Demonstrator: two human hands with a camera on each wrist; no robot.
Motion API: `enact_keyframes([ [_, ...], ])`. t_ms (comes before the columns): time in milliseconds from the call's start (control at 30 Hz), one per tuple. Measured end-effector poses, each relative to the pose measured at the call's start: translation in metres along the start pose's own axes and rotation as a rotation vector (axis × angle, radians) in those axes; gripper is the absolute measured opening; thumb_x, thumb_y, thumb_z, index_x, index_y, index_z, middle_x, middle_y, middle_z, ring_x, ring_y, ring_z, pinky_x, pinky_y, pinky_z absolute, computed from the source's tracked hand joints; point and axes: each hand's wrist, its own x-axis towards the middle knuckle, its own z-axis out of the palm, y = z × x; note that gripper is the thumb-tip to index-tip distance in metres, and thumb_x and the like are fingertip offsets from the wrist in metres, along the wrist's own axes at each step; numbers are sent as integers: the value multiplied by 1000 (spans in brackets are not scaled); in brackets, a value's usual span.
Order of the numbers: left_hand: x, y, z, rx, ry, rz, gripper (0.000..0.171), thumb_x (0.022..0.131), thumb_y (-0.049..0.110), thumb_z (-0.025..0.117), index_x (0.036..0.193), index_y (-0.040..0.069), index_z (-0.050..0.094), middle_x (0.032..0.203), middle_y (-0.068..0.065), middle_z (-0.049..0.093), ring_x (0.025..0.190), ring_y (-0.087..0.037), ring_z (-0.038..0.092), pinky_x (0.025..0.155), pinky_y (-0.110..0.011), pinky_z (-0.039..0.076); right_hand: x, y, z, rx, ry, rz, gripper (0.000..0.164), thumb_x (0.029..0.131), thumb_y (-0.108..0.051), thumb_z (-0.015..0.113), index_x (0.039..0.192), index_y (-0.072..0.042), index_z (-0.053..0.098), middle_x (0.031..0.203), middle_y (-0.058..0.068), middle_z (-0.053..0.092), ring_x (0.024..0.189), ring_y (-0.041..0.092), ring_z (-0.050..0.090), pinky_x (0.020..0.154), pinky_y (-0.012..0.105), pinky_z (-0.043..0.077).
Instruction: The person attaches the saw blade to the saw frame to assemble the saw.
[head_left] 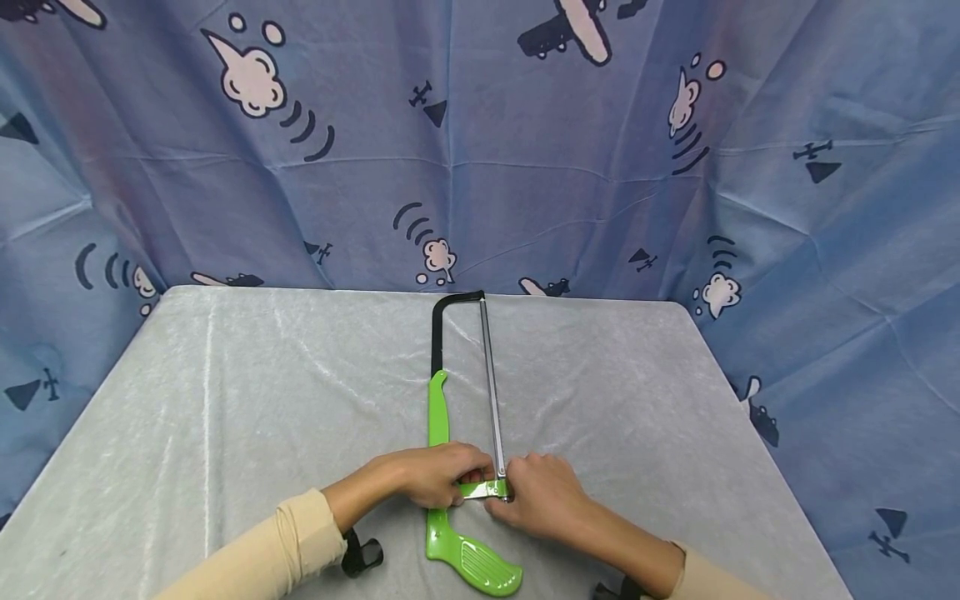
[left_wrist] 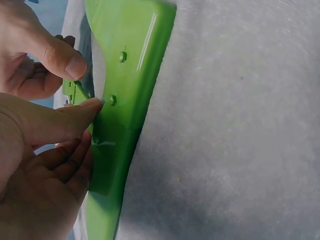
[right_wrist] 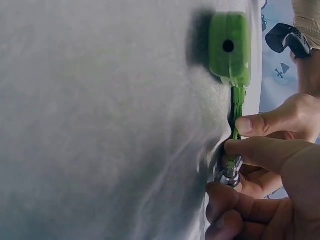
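Note:
A hacksaw (head_left: 437, 417) with a bright green handle, black front frame and silver blade lies flat on the table, its grip toward me. My left hand (head_left: 438, 473) reaches over the green frame and pinches the short green crosspiece (head_left: 480, 489) between thumb and fingers. At the crosspiece's outer end, by the near end of the blade, my right hand (head_left: 547, 498) grips with thumb and curled fingers. A shiny metal nut (right_wrist: 229, 176) shows between the right hand's fingers in the right wrist view. Both hands partly hide the crosspiece.
A pale grey plush cloth covers the table (head_left: 300, 375). Behind it hangs a blue curtain (head_left: 480, 167) printed with planes and clouds. Black straps (head_left: 362, 556) sit at the wrists below beige sleeves (head_left: 307, 525).

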Motion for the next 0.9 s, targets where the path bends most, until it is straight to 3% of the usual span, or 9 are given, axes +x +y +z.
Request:
enact_keyframes([
  [400, -1, 2, -3, -7, 0, 23, 38, 72, -15, 66, 101, 10, 63, 85, 2, 57, 81, -9, 53, 75, -17, 42, -4, 7, -2, 201, -74, 29, 44, 77, -26, 75, 49, -23, 41, 44, -20, 28, 41, -3, 24, 39, 20, 22],
  [667, -1, 2, -3, 2, -12, 8, 40, 73, -15, 66, 103, 12, 63, 86, 4, 56, 82, -8, 52, 76, -17, 41, -6, 13, -3, 292, -111, 9, 41, 82, -23, 72, 51, -21, 47, 45, -20, 34, 40, -5, 29, 40, 19, 26],
  [900, -1, 1, -2, 8, -12, 13, 40, 73, -15, 66, 103, 12, 63, 85, 5, 55, 82, -7, 52, 75, -17, 41, -7, 18, -3, 365, -143, -16, 44, 86, -22, 70, 51, -22, 43, 45, -20, 31, 41, -7, 27, 40, 17, 23],
])
